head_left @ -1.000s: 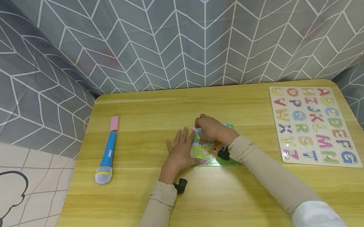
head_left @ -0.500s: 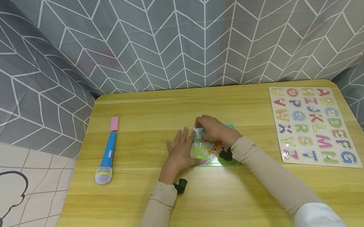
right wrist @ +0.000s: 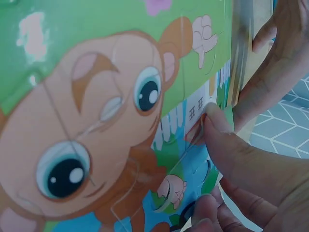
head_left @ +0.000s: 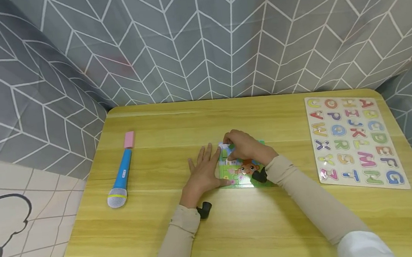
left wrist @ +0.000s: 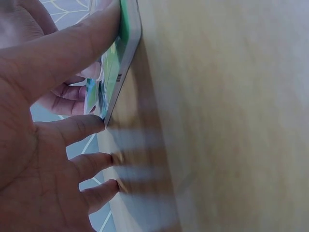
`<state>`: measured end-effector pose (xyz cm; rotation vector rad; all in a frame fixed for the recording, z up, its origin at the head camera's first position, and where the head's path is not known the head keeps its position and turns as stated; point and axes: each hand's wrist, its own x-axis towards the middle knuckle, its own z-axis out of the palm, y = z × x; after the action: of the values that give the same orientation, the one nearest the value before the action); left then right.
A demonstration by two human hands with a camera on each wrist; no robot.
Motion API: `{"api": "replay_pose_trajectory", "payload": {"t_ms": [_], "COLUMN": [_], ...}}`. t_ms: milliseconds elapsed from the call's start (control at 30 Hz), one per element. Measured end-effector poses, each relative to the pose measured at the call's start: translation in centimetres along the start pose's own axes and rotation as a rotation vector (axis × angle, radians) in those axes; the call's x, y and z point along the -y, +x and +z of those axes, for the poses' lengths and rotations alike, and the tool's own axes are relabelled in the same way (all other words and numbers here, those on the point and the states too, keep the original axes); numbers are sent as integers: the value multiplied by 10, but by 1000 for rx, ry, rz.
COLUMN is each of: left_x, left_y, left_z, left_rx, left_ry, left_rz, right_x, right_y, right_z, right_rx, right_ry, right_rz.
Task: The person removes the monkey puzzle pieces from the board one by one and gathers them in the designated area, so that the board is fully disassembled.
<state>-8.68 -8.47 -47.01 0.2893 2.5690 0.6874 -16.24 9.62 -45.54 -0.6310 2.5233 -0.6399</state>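
Observation:
A jigsaw puzzle (head_left: 246,168) with a cartoon monkey lies flat near the table's middle. My left hand (head_left: 203,177) rests at its left edge, fingers spread. In the left wrist view, the left thumb (left wrist: 72,50) lies over the board's edge and the index fingertip touches its corner. My right hand (head_left: 243,145) is over the puzzle's upper part. In the right wrist view, its thumb and curled fingers pinch a blue puzzle piece (right wrist: 195,157) near the printed house. The right hand partly hides that piece and the puzzle's top edge.
A blue toy microphone (head_left: 122,177) and a pink block (head_left: 129,140) lie on the wooden table (head_left: 161,129) to the left. An alphabet board (head_left: 356,142) lies at the right. Grey patterned curtains (head_left: 197,41) hang behind the table.
My right hand has shifted slightly to the right over the puzzle, and more of the monkey shows. The left hand has stayed in place.

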Motion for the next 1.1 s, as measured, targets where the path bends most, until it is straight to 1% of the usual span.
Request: {"api": "replay_pose_trajectory", "payload": {"t_ms": [300, 667, 800, 1100], "left_x": [0, 0, 0, -1], "left_y": [0, 1, 0, -1], "left_z": [-1, 0, -1, -2], "left_rx": [-1, 1, -1, -3], "left_ry": [-6, -1, 4, -22], "left_rz": [-3, -7, -5, -6], "right_x": [0, -1, -2, -4], "right_y": [-1, -3, -4, -4], "right_z": [0, -1, 1, 6], "right_rx": [-44, -52, -65, -101], "right_ry": [3, 10, 28, 49], "right_rz": [-50, -52, -51, -45]}}
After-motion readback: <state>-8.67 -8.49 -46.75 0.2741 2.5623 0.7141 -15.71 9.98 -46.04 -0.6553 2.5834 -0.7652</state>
